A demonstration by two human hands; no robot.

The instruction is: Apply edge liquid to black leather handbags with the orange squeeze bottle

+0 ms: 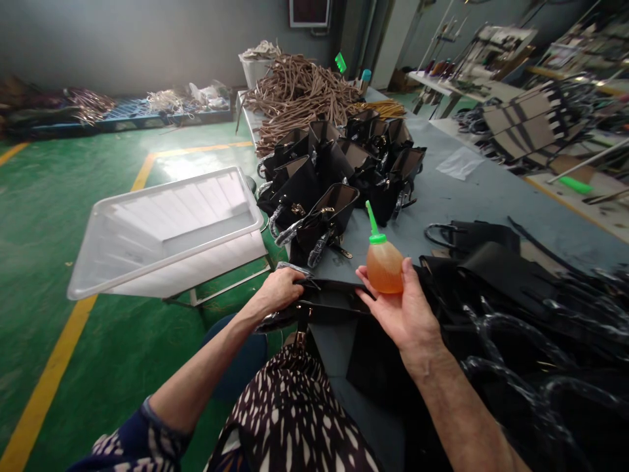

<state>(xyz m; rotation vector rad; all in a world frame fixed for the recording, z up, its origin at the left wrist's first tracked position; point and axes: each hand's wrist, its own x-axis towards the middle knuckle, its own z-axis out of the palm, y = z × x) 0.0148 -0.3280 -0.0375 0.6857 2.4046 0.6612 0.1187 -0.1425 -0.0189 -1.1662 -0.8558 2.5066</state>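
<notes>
In my right hand [400,314] is a glue bottle [386,265] of squeezable plastic, half full of amber liquid, its green nozzle pointing up. The fingers curl round the bottle's lower part. My left hand [282,288] grips the edge of a black handbag [334,298], fingers wrapped over its rim near a plastic-wrapped handle. The bag lies between my hands at the table's near edge, its opening towards me. A gold buckle [300,339] hangs on a strap at its near side. My right fingertips are close to the bag's far end; whether they touch it I cannot tell.
Several finished-looking black bags [339,157] stand ahead on the grey table [442,190], with brown straps [299,92] heaped behind. Black bag pieces [506,275] with wrapped handles pile up at right. A white plastic tray [167,229] stands at left. Sewing machines [496,46] are at far right.
</notes>
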